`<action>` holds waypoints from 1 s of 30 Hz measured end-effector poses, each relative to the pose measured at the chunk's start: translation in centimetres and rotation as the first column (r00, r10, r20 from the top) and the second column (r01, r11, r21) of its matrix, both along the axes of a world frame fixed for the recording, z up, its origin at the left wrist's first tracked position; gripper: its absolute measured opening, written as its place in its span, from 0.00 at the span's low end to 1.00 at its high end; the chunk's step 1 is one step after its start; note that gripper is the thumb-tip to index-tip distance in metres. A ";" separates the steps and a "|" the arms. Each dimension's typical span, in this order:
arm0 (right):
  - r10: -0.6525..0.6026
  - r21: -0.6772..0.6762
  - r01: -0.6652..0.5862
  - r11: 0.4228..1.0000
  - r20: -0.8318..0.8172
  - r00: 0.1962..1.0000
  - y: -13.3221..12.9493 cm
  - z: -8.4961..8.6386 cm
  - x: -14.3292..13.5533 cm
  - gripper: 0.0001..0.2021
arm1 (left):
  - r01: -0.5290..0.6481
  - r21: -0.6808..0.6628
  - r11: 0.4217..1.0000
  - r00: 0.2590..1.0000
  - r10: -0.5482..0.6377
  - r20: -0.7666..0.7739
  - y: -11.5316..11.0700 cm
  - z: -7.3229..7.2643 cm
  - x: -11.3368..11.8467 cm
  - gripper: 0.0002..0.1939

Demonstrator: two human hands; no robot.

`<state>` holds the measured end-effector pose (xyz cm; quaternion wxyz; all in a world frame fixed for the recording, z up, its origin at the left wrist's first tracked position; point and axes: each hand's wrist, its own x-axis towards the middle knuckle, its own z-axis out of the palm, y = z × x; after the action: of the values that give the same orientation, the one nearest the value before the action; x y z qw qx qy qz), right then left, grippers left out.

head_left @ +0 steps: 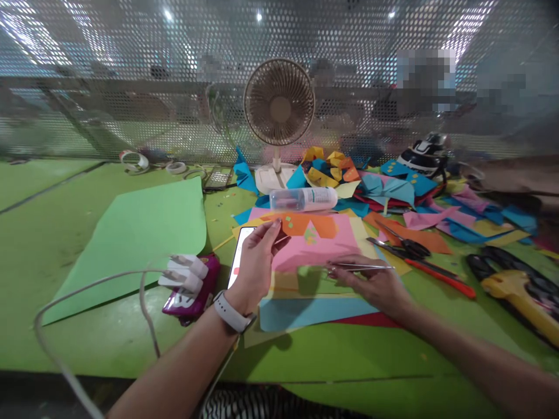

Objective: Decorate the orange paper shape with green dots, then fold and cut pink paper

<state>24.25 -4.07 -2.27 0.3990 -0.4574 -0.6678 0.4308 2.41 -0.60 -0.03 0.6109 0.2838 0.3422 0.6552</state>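
Black-and-white striped cloth (pixel 244 404) showed at the near edge of the green table (pixel 340 361). Beyond it, a light-blue sheet (pixel 297 314) lay crosswise. The right hand (pixel 379 285) had its fingers closed about a slim metal tool (pixel 385 267), apparently tweezers, its long axis running left to right; which end was the working end could not be determined. The left hand (pixel 257 256), beside a phone (pixel 236 256), had thumb and forefinger pinched together on the left part of the orange paper (pixel 324 226), with small green squares (pixel 289 222) just beside the fingertips. That paper's long axis also ran crosswise, roughly parallel to the tool. The left hand was the nearer to it; the right sat toward the body and to the right, with the pink sheet (pixel 301 253) lying flat between. Scissors (pixel 414 248) and an orange-handled cutter (pixel 445 280) bounded the right side. Just past the paper's far edge, a bottle (pixel 321 198) lay on its side, limiting room there. Farther back stood a fan (pixel 279 105) before a perforated screen (pixel 174 116).
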 end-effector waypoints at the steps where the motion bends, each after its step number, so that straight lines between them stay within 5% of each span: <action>1: -0.002 0.023 0.002 1.000 0.018 1.000 -0.1 -0.1 -0.2 0.12 | 0.001 0.001 1.000 1.000 -0.001 0.000 0.0 0.0 0.0 0.07; 15: -0.031 0.080 0.028 0.996 0.029 0.999 0.0 -0.9 -1.1 0.06 | 0.022 0.001 1.000 1.000 -0.022 -0.016 -0.1 0.2 0.2 0.07; 30: -0.064 -0.047 0.063 0.997 -0.010 0.998 -0.1 -0.7 -1.3 0.10 | 0.034 -0.008 0.999 0.999 -0.034 -0.011 -0.3 0.1 0.2 0.07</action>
<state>22.94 -4.13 -2.98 0.4058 -0.4848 -0.6405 0.4360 2.63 -0.85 0.08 0.6210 0.2910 0.3433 0.6417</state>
